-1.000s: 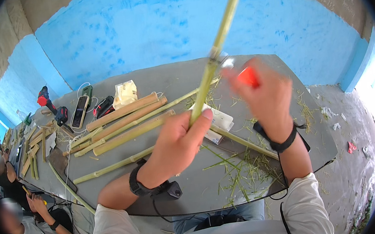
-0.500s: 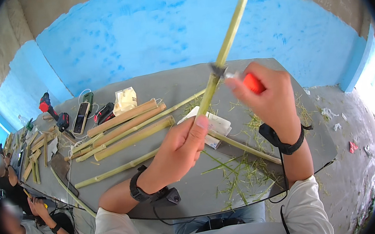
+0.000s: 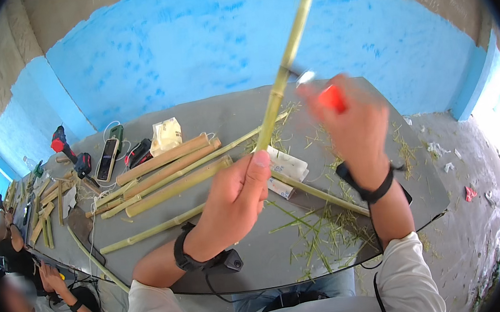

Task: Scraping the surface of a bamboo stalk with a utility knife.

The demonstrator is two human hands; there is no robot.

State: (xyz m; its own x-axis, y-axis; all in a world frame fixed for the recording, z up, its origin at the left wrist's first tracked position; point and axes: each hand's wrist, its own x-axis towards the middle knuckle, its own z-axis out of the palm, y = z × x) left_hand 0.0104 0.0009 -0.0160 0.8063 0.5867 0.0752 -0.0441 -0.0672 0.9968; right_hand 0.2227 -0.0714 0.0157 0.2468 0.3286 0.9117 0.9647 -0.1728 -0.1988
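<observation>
Bamboo stick (image 3: 270, 117) slants above the bench (image 3: 261, 261), your left hand (image 3: 232, 200) closed round its lower end; your blurred right hand (image 3: 357, 120) grips a red-handled tool (image 3: 333, 99), apparently scraping; the next stroke calls for steady hold.

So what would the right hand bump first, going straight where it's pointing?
Probably the bamboo stick in the left hand; the red tool in the right hand points at it, though depth is unclear.

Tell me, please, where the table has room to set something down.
The table looks free beyond the bamboo, right of the pale bag, and nearer, between the small camera and the shavings. Its left end is crowded with offcuts, and the left hand holds a stick over the middle.
</observation>
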